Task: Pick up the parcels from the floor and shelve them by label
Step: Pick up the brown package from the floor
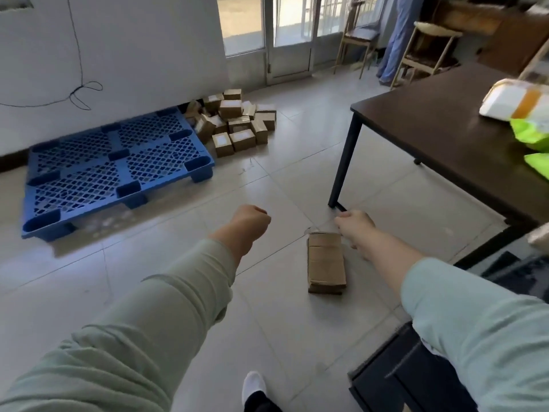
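Note:
One brown cardboard parcel (pixel 326 261) lies flat on the tiled floor in front of me. My right hand (pixel 355 227) hovers just past its far right corner with fingers curled, and nothing shows inside them. My left hand (pixel 249 224) is stretched forward to the left of the parcel, balled into a fist and holding nothing. A heap of several small brown parcels (pixel 234 123) with white labels sits on the floor against the white wall, well beyond both hands.
A blue plastic pallet (pixel 118 168) lies on the floor at the left. A dark table (pixel 445 129) stands at the right, its black leg (pixel 344 162) close to my right hand, with a white parcel (pixel 517 99) and green bags (pixel 531 135) on it. Black furniture (pixel 401 367) is at the bottom right.

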